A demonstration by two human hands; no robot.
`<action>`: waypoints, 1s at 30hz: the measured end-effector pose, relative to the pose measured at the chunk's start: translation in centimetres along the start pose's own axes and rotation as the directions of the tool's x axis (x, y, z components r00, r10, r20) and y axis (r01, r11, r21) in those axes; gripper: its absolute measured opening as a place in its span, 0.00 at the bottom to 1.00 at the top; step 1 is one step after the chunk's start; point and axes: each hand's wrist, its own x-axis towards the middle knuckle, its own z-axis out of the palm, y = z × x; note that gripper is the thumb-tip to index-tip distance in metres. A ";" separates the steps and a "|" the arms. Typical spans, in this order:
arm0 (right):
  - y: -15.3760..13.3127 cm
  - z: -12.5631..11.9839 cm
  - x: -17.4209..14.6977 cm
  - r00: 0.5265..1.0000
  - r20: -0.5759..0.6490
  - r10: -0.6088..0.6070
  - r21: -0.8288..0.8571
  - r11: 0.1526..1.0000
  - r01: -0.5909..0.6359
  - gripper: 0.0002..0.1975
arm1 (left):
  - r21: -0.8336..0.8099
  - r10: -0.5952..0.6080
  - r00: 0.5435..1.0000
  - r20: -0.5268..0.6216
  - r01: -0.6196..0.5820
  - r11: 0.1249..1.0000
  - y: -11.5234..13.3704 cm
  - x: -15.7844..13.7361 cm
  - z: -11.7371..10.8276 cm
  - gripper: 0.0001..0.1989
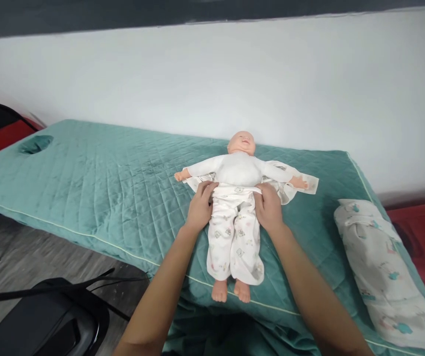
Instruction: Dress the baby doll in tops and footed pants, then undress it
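A baby doll (239, 168) lies on its back with arms spread, its head toward the wall and its bare feet toward me. Printed white pants (234, 237) cover its legs up to the waist. On the left side of the waistband, my left hand (201, 205) pinches the cloth. My right hand (269, 205) grips the waistband at the other side. Beneath the doll's torso and arms lies a spread printed shirt (311, 184), partly hidden by the body.
The doll rests on a green quilted massage bed (123, 188) with a face hole (36, 144) at far left. A rolled printed cloth bundle (379, 267) lies at right. Black chair (57, 316) stands at lower left, a red stool (423, 237) at right. A white wall (197, 79) borders the bed.
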 end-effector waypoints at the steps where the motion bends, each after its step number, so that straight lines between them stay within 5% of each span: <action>1: 0.0 -0.1 0.2 0.999 0.030 0.018 0.000 1.000 -0.018 0.12 | -0.003 -0.009 1.000 -0.002 0.009 1.000 0.1 0.0 0.0 0.29; 16: 1.1 -2.8 1.9 0.929 0.370 -0.025 0.041 0.999 0.011 0.21 | -0.072 -0.174 0.985 0.014 0.174 0.982 0.3 0.3 -0.4 0.08; 22: 2.5 -4.4 1.9 0.828 0.542 0.139 0.070 0.975 -0.210 0.27 | -0.118 -0.260 0.966 -0.009 0.257 0.959 0.8 0.2 -0.6 0.04; 28: 1.9 -5.8 1.3 0.693 0.686 0.220 0.117 0.907 -0.404 0.18 | -0.077 -0.258 0.966 0.005 0.258 0.963 0.8 0.3 -0.6 0.04; 30: 1.7 -5.7 1.0 0.695 0.680 0.232 0.143 0.888 -0.436 0.22 | -0.050 -0.248 0.969 0.003 0.248 0.967 0.7 0.4 -0.5 0.05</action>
